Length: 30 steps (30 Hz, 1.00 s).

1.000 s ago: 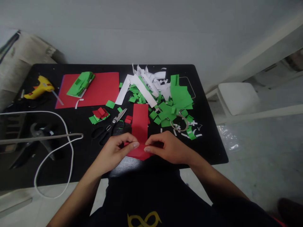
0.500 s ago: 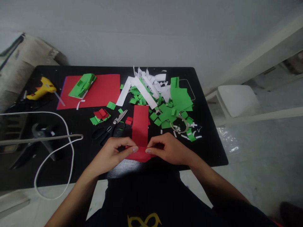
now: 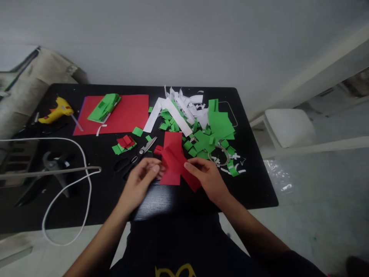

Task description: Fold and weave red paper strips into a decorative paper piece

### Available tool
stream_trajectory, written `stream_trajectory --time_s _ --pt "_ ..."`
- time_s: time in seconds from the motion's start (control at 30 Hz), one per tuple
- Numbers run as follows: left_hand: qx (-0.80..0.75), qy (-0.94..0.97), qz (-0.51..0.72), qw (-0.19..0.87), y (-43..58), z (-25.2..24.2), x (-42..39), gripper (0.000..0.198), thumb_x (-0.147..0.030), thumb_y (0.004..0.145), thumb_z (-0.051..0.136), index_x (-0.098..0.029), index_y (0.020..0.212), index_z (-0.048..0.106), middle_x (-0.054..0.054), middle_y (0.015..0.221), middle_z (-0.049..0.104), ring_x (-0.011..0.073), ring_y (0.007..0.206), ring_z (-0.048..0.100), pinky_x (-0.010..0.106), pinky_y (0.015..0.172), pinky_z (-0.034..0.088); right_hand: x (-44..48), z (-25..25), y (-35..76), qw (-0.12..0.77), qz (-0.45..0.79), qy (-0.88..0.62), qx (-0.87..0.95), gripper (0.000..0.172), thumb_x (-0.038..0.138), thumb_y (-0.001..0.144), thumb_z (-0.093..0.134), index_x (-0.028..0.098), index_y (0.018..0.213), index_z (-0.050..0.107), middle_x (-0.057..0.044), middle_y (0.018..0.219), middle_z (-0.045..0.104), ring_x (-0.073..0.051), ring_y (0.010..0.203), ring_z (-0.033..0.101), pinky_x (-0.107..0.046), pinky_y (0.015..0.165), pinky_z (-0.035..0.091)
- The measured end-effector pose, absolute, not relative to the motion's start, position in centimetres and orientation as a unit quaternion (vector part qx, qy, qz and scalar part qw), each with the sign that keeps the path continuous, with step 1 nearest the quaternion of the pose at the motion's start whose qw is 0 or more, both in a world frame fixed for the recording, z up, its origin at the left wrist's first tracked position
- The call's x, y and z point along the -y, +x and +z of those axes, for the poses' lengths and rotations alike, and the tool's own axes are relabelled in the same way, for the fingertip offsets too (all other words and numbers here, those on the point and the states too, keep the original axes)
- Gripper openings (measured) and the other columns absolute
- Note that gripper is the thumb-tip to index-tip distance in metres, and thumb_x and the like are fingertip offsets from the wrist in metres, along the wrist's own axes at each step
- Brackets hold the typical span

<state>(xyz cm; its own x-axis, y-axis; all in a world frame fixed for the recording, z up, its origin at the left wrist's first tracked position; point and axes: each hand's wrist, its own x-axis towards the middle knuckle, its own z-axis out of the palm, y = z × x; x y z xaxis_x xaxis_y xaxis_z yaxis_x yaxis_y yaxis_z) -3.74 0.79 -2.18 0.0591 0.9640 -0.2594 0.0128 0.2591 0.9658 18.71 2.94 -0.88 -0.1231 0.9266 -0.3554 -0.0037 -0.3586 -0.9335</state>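
Observation:
A red paper strip (image 3: 173,156) lies on the black table (image 3: 253,184) in front of me, its near end folded and lifted. My left hand (image 3: 141,182) pinches the strip's left edge with curled fingers. My right hand (image 3: 206,177) grips the folded red part at the right. Black-handled scissors (image 3: 135,157) lie just beyond my left hand.
Green and white paper scraps (image 3: 198,123) pile behind the strip, with a tape ring (image 3: 219,154) beside them. A red sheet (image 3: 121,113) holds a green folded stack (image 3: 104,107). A yellow glue gun (image 3: 56,109), a white cable (image 3: 69,184) and a white stool (image 3: 290,127) stand around.
The strip's near end was pressed flat under both thumbs; now it is lifted and folded askew. Both hands moved slightly away from me.

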Motion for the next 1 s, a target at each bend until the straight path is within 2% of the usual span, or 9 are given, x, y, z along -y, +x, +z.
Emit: stream_trajectory --time_s 0.1,0.3,0.43,0.57,0.6,0.7,0.73,0.87,1.0 --pt "-0.519 0.463 0.398 0.598 -1.4 -1.9 -0.2 0.041 -0.050 0.087 0.078 -0.019 0.111 0.064 0.006 0.103 0.073 0.0199 0.095 0.071 0.031 0.087 0.057 -2.6 -1.1 17.8 0.423 0.644 -0.528 0.358 0.027 0.043 0.076 0.086 0.023 0.091 0.075 -0.002 0.093 0.074 -0.020 0.088 0.069 -0.035 0.089 0.057" --pt "-0.529 0.470 0.422 0.568 0.7 -1.5 -0.2 0.031 -0.050 0.092 0.072 -0.020 0.095 0.063 -0.001 0.080 0.065 0.0142 0.073 0.062 0.024 0.069 0.052 -1.9 -1.0 17.1 0.412 0.666 -0.504 0.363 0.030 0.037 0.074 0.087 0.023 0.088 0.066 -0.002 0.094 0.073 -0.021 0.091 0.071 -0.035 0.092 0.058" --pt "-0.537 0.512 0.378 0.554 -0.4 -1.5 -0.5 0.028 -0.046 0.094 0.069 -0.019 0.088 0.067 -0.001 0.074 0.065 0.0137 0.068 0.059 0.024 0.065 0.048 -1.9 -1.1 17.7 0.367 0.698 -0.478 0.387 0.047 0.036 0.069 0.091 0.023 0.107 0.065 -0.006 0.108 0.077 -0.025 0.105 0.074 -0.041 0.098 0.058" --pt "-0.517 0.593 0.302 0.539 -2.2 -1.2 -0.8 0.026 -0.042 0.097 0.065 -0.019 0.087 0.070 -0.001 0.075 0.067 0.0141 0.070 0.060 0.024 0.065 0.047 -2.8 -1.1 19.0 0.368 0.663 -0.484 0.436 0.056 0.034 0.072 0.090 0.026 0.119 0.062 -0.003 0.105 0.077 -0.022 0.096 0.075 -0.038 0.090 0.060" --pt "-0.508 0.621 0.271 0.531 -2.6 -1.1 -0.9 0.027 -0.041 0.099 0.063 -0.019 0.086 0.071 0.000 0.076 0.068 0.0145 0.071 0.061 0.024 0.066 0.047 -3.0 -1.0 19.3 0.366 0.650 -0.480 0.462 0.052 0.033 0.073 0.090 0.026 0.118 0.065 -0.003 0.102 0.077 -0.021 0.095 0.075 -0.037 0.089 0.060" --pt "-0.476 0.687 0.217 0.505 -3.4 -0.6 -1.1 0.026 -0.038 0.100 0.061 -0.020 0.087 0.074 0.000 0.079 0.071 0.0152 0.072 0.064 0.025 0.068 0.048 -3.6 -0.6 19.9 0.318 0.609 -0.474 0.551 0.019 0.031 0.080 0.085 0.022 0.093 0.075 -0.003 0.095 0.078 -0.021 0.093 0.074 -0.035 0.087 0.057" --pt "-0.470 0.700 0.211 0.495 -3.6 -0.4 -1.2 0.024 -0.036 0.101 0.061 -0.021 0.089 0.075 0.000 0.079 0.072 0.0155 0.072 0.065 0.025 0.068 0.049 -3.7 -0.5 20.0 0.307 0.602 -0.475 0.564 0.015 0.031 0.081 0.084 0.022 0.089 0.076 -0.003 0.093 0.078 -0.021 0.090 0.074 -0.035 0.086 0.057" --pt "-0.476 0.706 0.199 0.485 -3.9 0.3 -1.3 0.015 -0.036 0.102 0.061 -0.024 0.105 0.071 0.000 0.089 0.078 0.0171 0.080 0.072 0.026 0.073 0.051 -3.7 -0.1 20.1 0.278 0.596 -0.481 0.580 0.031 0.032 0.077 0.090 0.023 0.105 0.078 -0.003 0.098 0.081 -0.022 0.094 0.075 -0.036 0.087 0.056" --pt "-0.470 0.703 0.192 0.499 -4.1 0.7 -1.2 0.011 -0.033 0.103 0.060 -0.024 0.108 0.066 0.000 0.094 0.078 0.0164 0.085 0.073 0.024 0.073 0.051 -3.5 0.1 20.0 0.234 0.584 -0.488 0.605 0.015 0.032 0.082 0.087 0.022 0.091 0.080 -0.002 0.091 0.080 -0.021 0.085 0.073 -0.033 0.081 0.053"
